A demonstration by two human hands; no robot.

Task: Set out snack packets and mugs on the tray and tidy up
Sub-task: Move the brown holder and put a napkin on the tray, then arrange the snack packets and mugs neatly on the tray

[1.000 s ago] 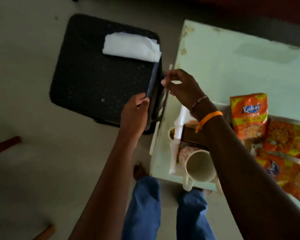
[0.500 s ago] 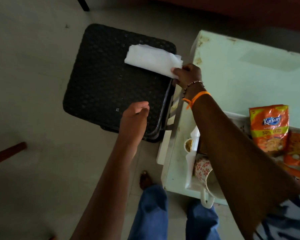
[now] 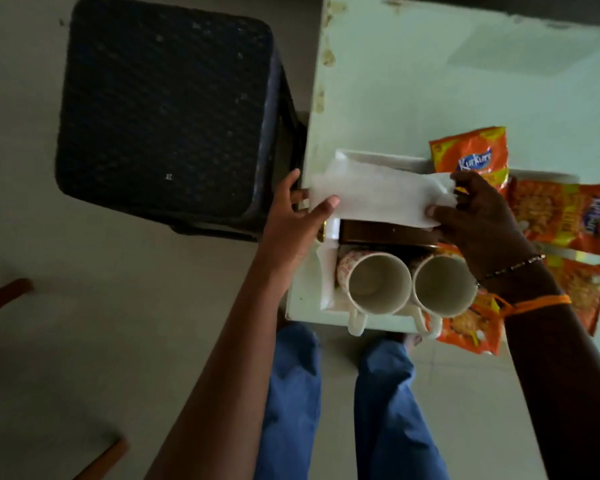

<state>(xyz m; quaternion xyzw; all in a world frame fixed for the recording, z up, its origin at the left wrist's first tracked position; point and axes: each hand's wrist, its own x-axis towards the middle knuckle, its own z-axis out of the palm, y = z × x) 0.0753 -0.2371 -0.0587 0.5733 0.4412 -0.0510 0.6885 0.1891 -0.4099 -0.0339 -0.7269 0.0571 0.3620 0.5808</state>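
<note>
A folded white cloth is stretched over the white tray, with my left hand gripping its left end and my right hand its right end. Two patterned mugs stand side by side at the tray's near edge, handles toward me. A dark brown box lies between the cloth and the mugs. Orange snack packets lie on the tray's right side, partly hidden by my right arm.
The tray rests at the left front corner of a pale green table. A black plastic stool stands on the floor just left of the table. My legs in blue trousers are below the table edge.
My right hand took the white cloth off the stool and brought it over the tray. My left hand left the stool's edge and took hold of the cloth's left end.
</note>
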